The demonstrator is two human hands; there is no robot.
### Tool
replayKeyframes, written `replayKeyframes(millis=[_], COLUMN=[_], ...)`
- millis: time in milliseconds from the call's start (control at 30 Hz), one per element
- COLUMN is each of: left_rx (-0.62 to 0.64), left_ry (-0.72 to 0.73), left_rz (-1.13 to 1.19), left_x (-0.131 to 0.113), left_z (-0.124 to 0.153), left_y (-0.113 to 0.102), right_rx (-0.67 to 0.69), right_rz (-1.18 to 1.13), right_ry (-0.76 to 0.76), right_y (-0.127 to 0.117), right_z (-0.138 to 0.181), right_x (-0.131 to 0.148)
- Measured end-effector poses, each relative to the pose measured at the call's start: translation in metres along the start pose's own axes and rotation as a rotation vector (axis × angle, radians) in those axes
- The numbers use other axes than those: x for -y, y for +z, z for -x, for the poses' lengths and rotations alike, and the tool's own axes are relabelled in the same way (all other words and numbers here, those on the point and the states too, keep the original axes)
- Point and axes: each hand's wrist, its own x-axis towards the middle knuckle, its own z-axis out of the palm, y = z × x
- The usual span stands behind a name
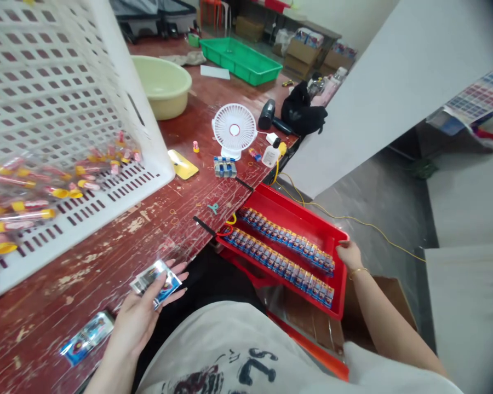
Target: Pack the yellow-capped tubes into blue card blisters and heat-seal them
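Note:
My left hand (142,314) rests at the near edge of the worn red table (156,219), fingers closed on a small stack of shiny printed packets (156,280). Another packet (88,337) lies flat on the table just left of that hand. My right hand (349,254) reaches out to the right and grips the far rim of a red tray (308,219). The tray holds two rows of several small blue-wrapped items (287,257), packed side by side.
A white slotted crate (66,109) with several pink and yellow tubes stands at the left. Behind it are a cream basin (164,85), a green tray (240,60), a small white fan (234,130), a bottle (271,154) and a yellow cable (353,219) on the floor.

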Motion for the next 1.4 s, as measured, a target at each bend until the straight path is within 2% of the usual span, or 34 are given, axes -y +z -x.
replayKeyframes(millis=[67,133,233,267,333,400,467,533,600,667,733,833,933,1033,1167,1233,1300,1400], left_rx=[0.002,-0.007,-0.032,-0.054,-0.109,-0.166,-0.222,-0.274,-0.308,-0.305,-0.290,-0.250,-0.145,-0.116,-0.160,-0.189,-0.207,-0.210], left_ry=[0.030,0.040,0.027,0.022,0.023,0.046,0.079,0.090,0.083,0.078,0.077,0.073,0.060,0.074,0.137,0.158,0.170,0.221], left_rz=[0.030,0.063,0.112,0.131,0.173,0.220,0.272,0.323,0.361,0.391,0.417,0.434,0.402,0.369,0.292,0.239,0.203,0.181], left_x=[0.001,0.002,-0.003,-0.005,-0.009,-0.011,-0.011,-0.009,-0.007,-0.006,-0.007,-0.009,-0.010,-0.010,-0.007,-0.006,-0.005,-0.006], left_z=[0.002,0.003,0.004,0.005,0.009,0.014,0.020,0.024,0.025,0.023,0.020,0.013,0.006,0.001,-0.003,-0.003,-0.002,0.002], left_y=[-0.006,-0.014,-0.030,-0.036,-0.049,-0.061,-0.070,-0.077,-0.082,-0.085,-0.087,-0.087,-0.084,-0.079,-0.076,-0.077,-0.078,-0.079], right_rx=[0.061,0.177,0.452,0.556,0.654,0.664,0.629,0.608,0.609,0.623,0.648,0.708,0.808,0.986,1.436,1.556,1.542,1.465], right_rz=[-0.076,-0.186,-0.356,-0.399,-0.436,-0.425,-0.392,-0.347,-0.310,-0.294,-0.299,-0.340,-0.426,-0.535,-0.853,-0.998,-1.052,-1.058], right_ry=[-0.129,-0.316,-0.734,-0.932,-1.133,-1.188,-1.164,-1.105,-1.041,-0.986,-0.940,-0.868,-0.770,-0.700,-0.464,-0.373,-0.451,-0.676], right_y=[0.014,0.043,0.096,0.113,0.145,0.177,0.209,0.236,0.256,0.266,0.269,0.260,0.235,0.201,0.156,0.140,0.127,0.115], right_z=[0.010,0.032,0.087,0.107,0.141,0.161,0.167,0.165,0.162,0.159,0.157,0.153,0.153,0.168,0.211,0.232,0.247,0.256], right_x=[0.033,0.088,0.206,0.250,0.337,0.418,0.485,0.534,0.562,0.571,0.566,0.541,0.506,0.467,0.426,0.416,0.413,0.412])
